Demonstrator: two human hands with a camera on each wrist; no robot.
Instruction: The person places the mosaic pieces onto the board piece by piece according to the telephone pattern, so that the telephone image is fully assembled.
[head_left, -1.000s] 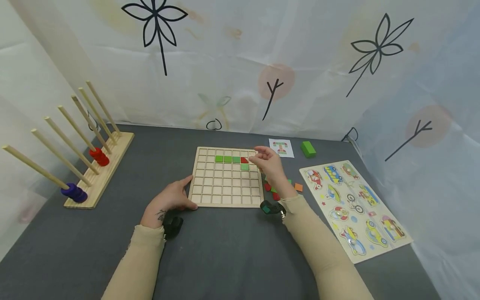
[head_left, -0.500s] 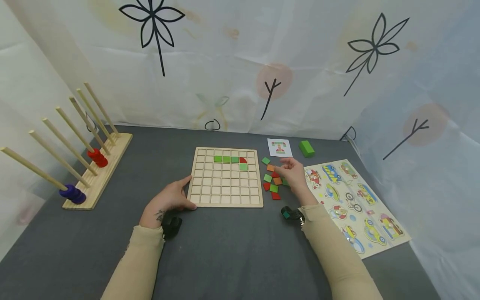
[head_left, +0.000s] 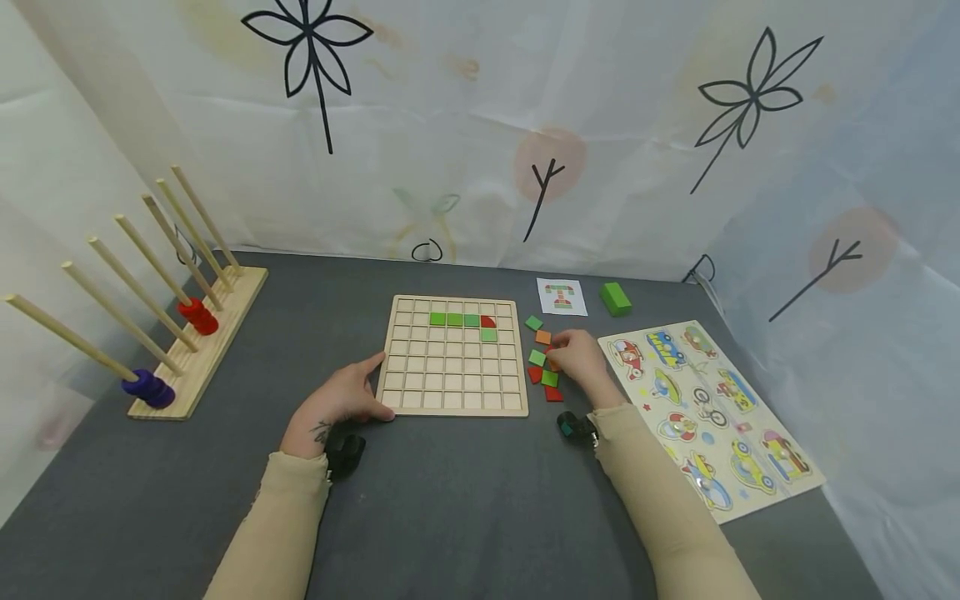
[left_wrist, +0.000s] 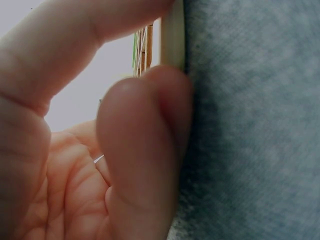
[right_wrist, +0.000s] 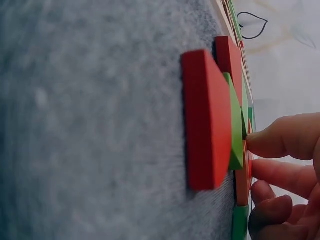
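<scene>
A wooden grid board (head_left: 452, 375) lies mid-table, with green tiles (head_left: 454, 320) and one red piece (head_left: 487, 322) in its upper cells. The left hand (head_left: 341, 404) rests at the board's lower left corner, thumb and fingers spread along its edges; in the left wrist view the fingers (left_wrist: 135, 145) touch the board's side (left_wrist: 172, 40). Right of the board, the right hand (head_left: 581, 358) reaches into loose red, green and orange pieces. In the right wrist view its fingertips are at an orange piece (right_wrist: 242, 180), behind a red piece (right_wrist: 205, 120); whether they grip one cannot be told.
A pegged wooden stand (head_left: 217, 333) with red and blue rings stands at left. Behind the loose tiles lie a pattern card (head_left: 562, 297) and a green block (head_left: 616, 298). At right is a picture puzzle board (head_left: 712, 417). A printed cloth hangs behind the table.
The right hand has moved from above the board's upper right to the loose pieces, and its fingers are now lower among them. The left hand has stayed at the board's corner.
</scene>
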